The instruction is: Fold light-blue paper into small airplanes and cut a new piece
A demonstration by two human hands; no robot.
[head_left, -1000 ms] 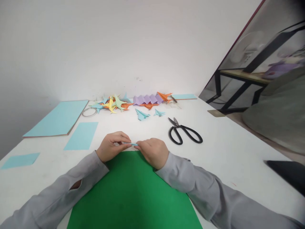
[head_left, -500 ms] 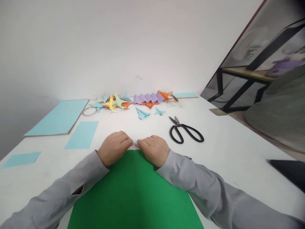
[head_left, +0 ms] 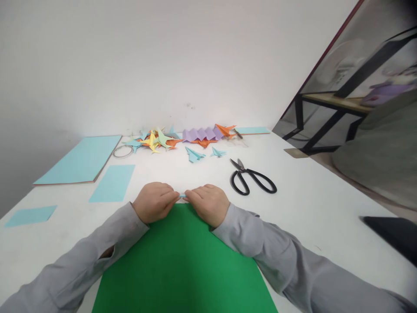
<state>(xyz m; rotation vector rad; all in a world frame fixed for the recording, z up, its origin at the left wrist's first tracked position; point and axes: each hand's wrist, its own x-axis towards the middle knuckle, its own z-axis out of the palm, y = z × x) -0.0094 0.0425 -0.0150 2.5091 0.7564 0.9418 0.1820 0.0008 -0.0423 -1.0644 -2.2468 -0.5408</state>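
My left hand (head_left: 155,202) and my right hand (head_left: 209,203) meet at the far edge of a green sheet (head_left: 182,265). Between their fingertips shows a narrow strip of light blue paper (head_left: 182,196); most of it is hidden by the fingers. Both hands are closed, pinching that paper from either side. Black-handled scissors (head_left: 249,178) lie to the right of my right hand, blades partly apart. A blue paper rectangle (head_left: 112,182) lies beyond my left hand, and a smaller blue piece (head_left: 31,216) is at far left.
A stack of blue sheets (head_left: 81,158) lies at the back left beside a tape ring (head_left: 123,151). Folded paper planes (head_left: 158,140) and a purple pleated paper (head_left: 202,134) sit along the wall. A dark flat object (head_left: 391,234) is at the right edge.
My left hand has tipped slightly, with its fingers lower. Both hands stay pinched on the blue paper, and the view has shifted a little.
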